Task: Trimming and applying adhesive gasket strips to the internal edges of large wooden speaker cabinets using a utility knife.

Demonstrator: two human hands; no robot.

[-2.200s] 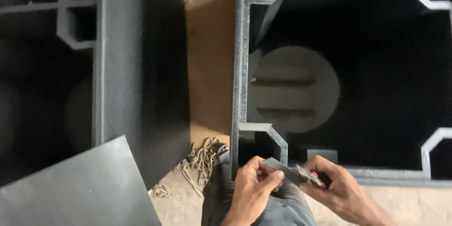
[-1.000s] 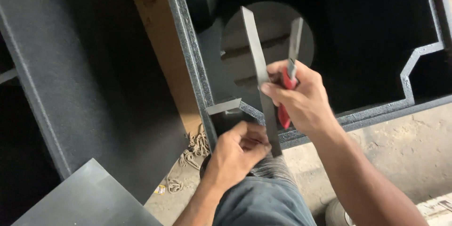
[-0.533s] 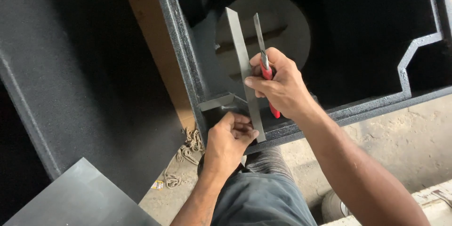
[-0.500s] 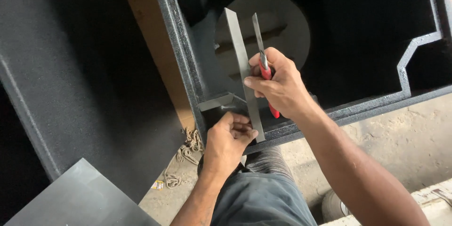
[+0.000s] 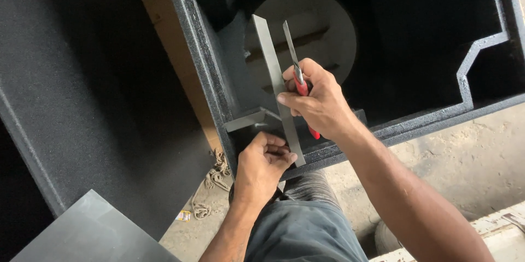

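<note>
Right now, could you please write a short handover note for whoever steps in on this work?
Right hand: grips a red-handled blade tool and pinches the grey strip.
Left hand: at the strip's lower end, at the corner of the black box frame.
Done: strip laid across that corner, over the box opening.
Left: I cannot tell whether the strip is fixed or cut; the tool's blade points up, off the strip.

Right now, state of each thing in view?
Left hand: gripping the strip's lower end.
Right hand: shut on the knife, fingers pressing the strip.
Strip: flat, grey, slanted over the box corner.
Knife: red handle, blade out, pointing up.
Box: black, open, round hole inside.
</note>
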